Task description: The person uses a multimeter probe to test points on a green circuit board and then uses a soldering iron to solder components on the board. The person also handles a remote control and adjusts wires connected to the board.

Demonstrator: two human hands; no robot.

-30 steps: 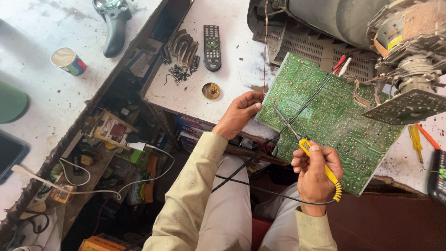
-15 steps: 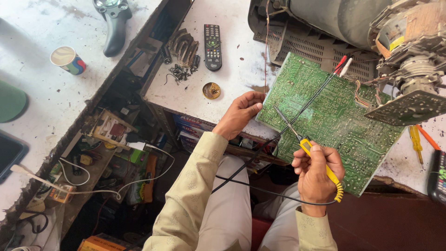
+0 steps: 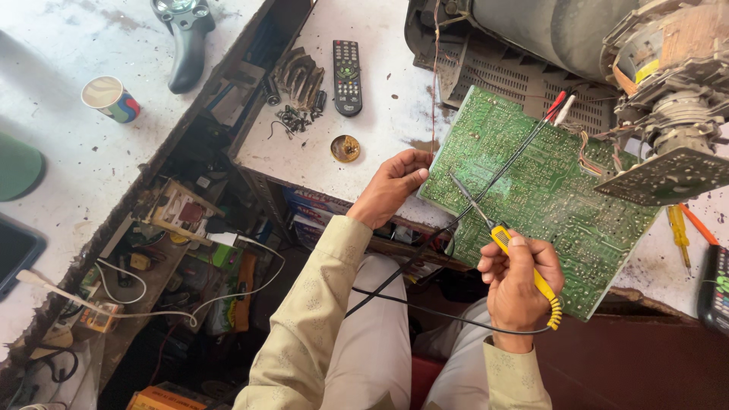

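Note:
A large green circuit board [image 3: 554,190] lies solder side up on the white workbench [image 3: 395,114], wired to an opened television [image 3: 577,45] at the back. My left hand [image 3: 391,186] grips the board's near left edge. My right hand [image 3: 520,277] holds a yellow-handled soldering iron [image 3: 505,243]; its metal tip rests on the board near the left side. Red and white test probes [image 3: 558,106] with black leads lie across the board.
A black remote [image 3: 347,66], a small round tin [image 3: 345,148] and dark metal parts [image 3: 296,80] sit on the bench. A paper cup [image 3: 110,99] stands on the left table. Yellow and orange screwdrivers [image 3: 680,228] lie at right. Cluttered shelves and cables fill the gap below.

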